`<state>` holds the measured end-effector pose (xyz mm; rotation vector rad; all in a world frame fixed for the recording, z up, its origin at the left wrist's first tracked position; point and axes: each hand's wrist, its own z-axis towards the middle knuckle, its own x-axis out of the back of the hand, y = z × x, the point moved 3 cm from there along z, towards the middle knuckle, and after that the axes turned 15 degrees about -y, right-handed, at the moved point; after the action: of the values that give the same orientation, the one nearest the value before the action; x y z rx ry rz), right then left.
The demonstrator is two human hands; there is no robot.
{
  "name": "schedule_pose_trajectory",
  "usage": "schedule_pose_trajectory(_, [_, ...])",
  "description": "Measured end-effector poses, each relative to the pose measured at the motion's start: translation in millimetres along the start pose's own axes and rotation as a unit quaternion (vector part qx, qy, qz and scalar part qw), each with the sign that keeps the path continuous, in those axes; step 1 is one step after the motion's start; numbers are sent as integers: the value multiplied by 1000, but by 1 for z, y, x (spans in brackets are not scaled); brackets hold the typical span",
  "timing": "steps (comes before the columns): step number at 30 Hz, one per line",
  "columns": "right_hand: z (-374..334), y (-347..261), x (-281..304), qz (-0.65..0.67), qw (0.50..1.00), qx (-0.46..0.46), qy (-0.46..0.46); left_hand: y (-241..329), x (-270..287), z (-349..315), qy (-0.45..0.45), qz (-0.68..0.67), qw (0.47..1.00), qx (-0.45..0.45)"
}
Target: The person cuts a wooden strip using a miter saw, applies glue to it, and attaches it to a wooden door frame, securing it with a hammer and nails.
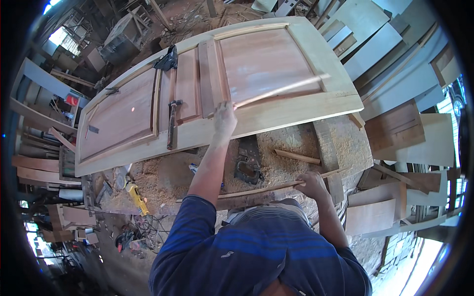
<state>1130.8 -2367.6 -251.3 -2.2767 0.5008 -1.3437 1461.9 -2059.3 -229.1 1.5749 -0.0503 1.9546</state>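
My left hand (225, 119) is closed round the near end of a thin, pale wooden strip (281, 91), which slants up to the right over the large panel of a wooden door (296, 109). The strip is slightly blurred. Low at the bench's front edge, my right hand (312, 186) grips another long, thin wooden strip (261, 189) that runs left in front of my body. The door lies flat across the workbench (353, 143). On it, left of my left hand, rests a hammer (172, 123). A black plastic bag (167, 59) sits near its far side.
Sawdust covers the bench. A dark metal tool (248, 170) and a short wood piece (297, 157) lie between my arms. A yellow power tool (137, 200) is at the bench's left front. Boards (395, 129) lean on the right; cables (148, 229) tangle on the floor.
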Motion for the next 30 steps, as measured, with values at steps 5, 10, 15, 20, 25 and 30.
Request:
schedule_pose_trajectory(5, [4,-5,4,-17,1000,-1,11,-49,7,10,87,-59,975,197])
schedule_pose_trajectory(10, [10,-1,3,-4,1000,0,-3,-84,5,32,149,-101,940,290])
schedule_pose_trajectory(15, [10,1,2,15,999,-25,-35,-90,4,66,101,-126,908,387])
schedule_pose_trajectory(20, [14,-1,4,-2,999,-19,-39,-106,-3,85,94,-131,900,404])
schedule_pose_trajectory(25, [16,-7,13,25,997,-46,-64,-90,-4,90,121,-119,902,397])
schedule_pose_trajectory(30, [22,-10,20,34,996,-43,-75,-102,-2,90,0,-152,897,415])
